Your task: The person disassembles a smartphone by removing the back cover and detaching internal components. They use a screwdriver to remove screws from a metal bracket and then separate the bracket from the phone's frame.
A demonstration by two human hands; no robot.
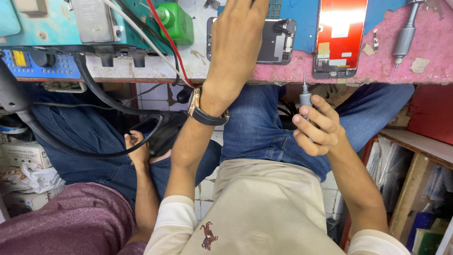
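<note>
Our right hand [317, 126] grips a small screwdriver [305, 97] near the bench edge, tip up. Our left hand [234, 42] rests on the opened phone [278, 41] farther off; its fingers are cut off, so we cannot tell their state.

Left hand [238, 33] stretched forward, palm down; right hand [317, 126] curled shut near the lap

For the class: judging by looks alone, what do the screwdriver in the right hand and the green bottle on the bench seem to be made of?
Screwdriver: grey handle with a dull sheen, probably metal; thin steel-looking tip.
Green bottle: glossy, evenly coloured, likely plastic.
</note>
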